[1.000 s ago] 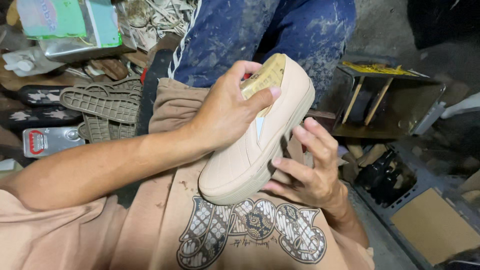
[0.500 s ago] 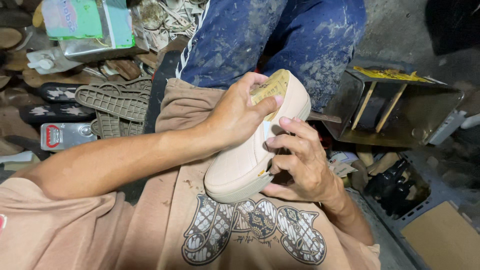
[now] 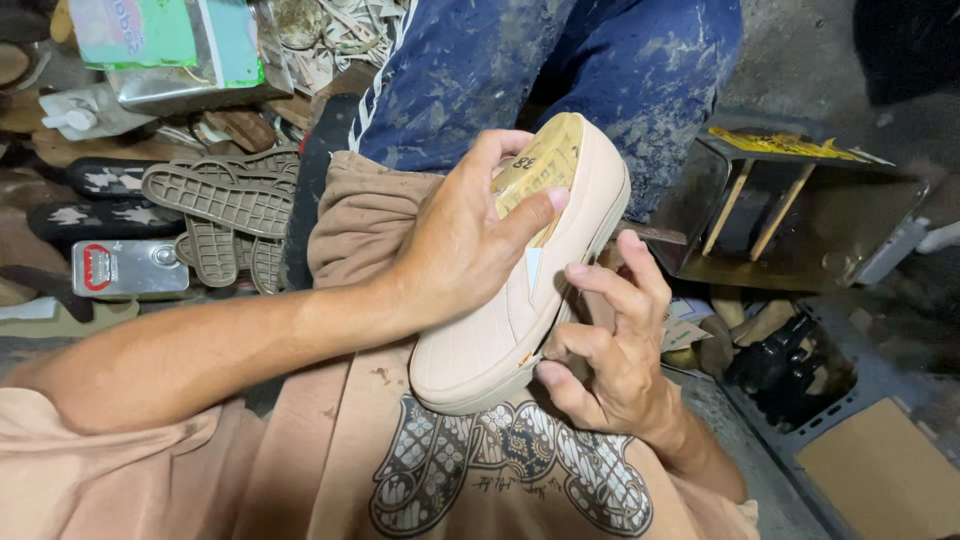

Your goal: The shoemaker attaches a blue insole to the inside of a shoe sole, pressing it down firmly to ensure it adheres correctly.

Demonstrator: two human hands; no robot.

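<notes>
A beige slip-on shoe (image 3: pixel 500 340) lies tilted on my lap, toe toward me, with a yellowish last (image 3: pixel 540 165) filling its opening. My left hand (image 3: pixel 455 245) wraps over the top of the shoe, its thumb pressed on the last. My right hand (image 3: pixel 610 350) cups the shoe's right side and sole edge, fingers spread along it. Under the shoe a tan cloth with a dark patterned print (image 3: pixel 500 480) covers my lap.
Another person's legs in stained blue trousers (image 3: pixel 560 70) are just beyond the shoe. Brown ridged soles (image 3: pixel 225 200) and a small metal tin (image 3: pixel 130 268) lie at left. A metal box with wooden sticks (image 3: pixel 790 210) stands at right, and cardboard (image 3: pixel 880 470) lies at lower right.
The shoe has turned slightly in my lap. My right hand has shifted down along the shoe's side toward its toe. My left thumb stays on the last.
</notes>
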